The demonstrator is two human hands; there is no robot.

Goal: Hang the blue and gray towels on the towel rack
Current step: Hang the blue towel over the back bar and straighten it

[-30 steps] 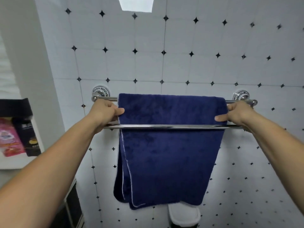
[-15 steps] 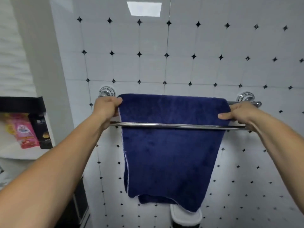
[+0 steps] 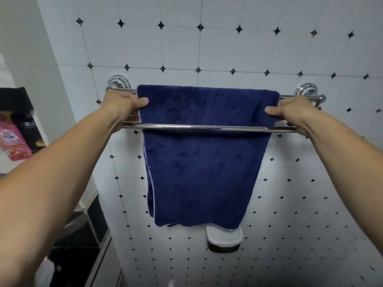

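A dark blue towel [image 3: 199,162] hangs over the back bar of a chrome two-bar towel rack [image 3: 207,127] on the tiled wall, its lower part falling behind the front bar. My left hand [image 3: 122,106] pinches the towel's upper left edge between the two bars. On the other side my right hand [image 3: 290,112] grips the upper right edge, thumb on top. No gray towel is in view.
A white and black bin [image 3: 224,238] stands on the floor under the towel. At the left, a shelf holds a pink packet [image 3: 12,141] and a black box [image 3: 31,131]. A dark cabinet edge [image 3: 97,224] runs along the lower left.
The towel's front fall has been drawn upward, so its two hanging ends now reach about the same level. Both hands stay on the towel's top corners. The view has moved closer and tilted down.
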